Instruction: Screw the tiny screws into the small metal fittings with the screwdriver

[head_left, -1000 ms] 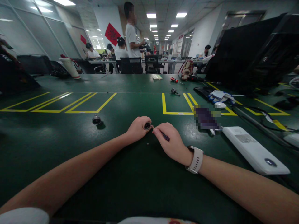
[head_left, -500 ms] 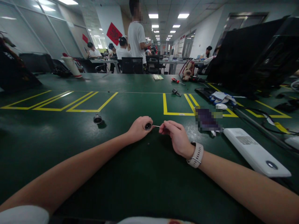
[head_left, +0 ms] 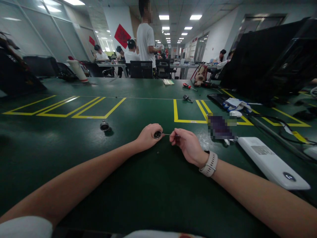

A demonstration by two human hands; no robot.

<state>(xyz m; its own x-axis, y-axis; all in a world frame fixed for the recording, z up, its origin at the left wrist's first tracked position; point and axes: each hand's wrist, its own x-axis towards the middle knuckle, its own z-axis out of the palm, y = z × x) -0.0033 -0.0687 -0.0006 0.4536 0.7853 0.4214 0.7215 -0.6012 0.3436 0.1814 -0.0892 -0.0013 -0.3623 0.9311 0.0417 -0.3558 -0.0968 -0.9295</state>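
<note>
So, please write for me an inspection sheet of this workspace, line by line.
Surface: dark green tabletop, yellow tape outlines
Things in use: round dark metal part; thin metal-shafted tool
Clutter: red-handled screwdriver, white oblong device, white-and-blue cloth item
Hands: left hand holds the part; right hand holds the tool, handle mostly hidden
Cables: dark cables at right
Surroundings: standing person in white shirt, others beyond

Broad dark green tabletop (head_left: 138,188): smooth, soft sheen
Round hollow dark part (head_left: 157,134): metal, shiny rim
Thin straight rod (head_left: 166,134): smooth metal
Dark cup-shaped part, left (head_left: 104,125): glossy metal
Long white rounded block, near right (head_left: 271,162): smooth plastic, satin
Crumpled white-and-blue glove, right (head_left: 236,104): matt cloth
</note>
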